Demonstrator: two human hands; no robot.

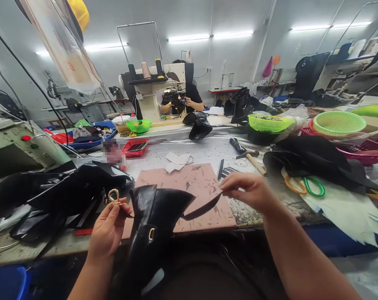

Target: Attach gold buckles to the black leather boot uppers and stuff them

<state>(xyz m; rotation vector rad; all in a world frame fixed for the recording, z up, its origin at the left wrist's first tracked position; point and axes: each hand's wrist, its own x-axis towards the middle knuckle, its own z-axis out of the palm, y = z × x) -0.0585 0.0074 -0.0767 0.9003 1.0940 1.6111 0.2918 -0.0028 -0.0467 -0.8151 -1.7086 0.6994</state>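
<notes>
A black leather boot upper [154, 216] stands on my lap at the table's near edge, with a gold ring on its side. My left hand [109, 229] pinches a small gold buckle [114, 196] just left of the boot top. My right hand [248, 189] is closed on the end of a thin black leather strap [204, 207] that runs from the boot out to the right, over a pink cutting mat [191, 183].
Black leather pieces [51, 191] pile at the left, more [314, 160] at the right beside orange and green scissors [304, 185]. A hammer [249, 158] lies behind the mat. Green baskets [339, 121] and boots stand farther back. A person works at a sewing machine [154, 91] opposite.
</notes>
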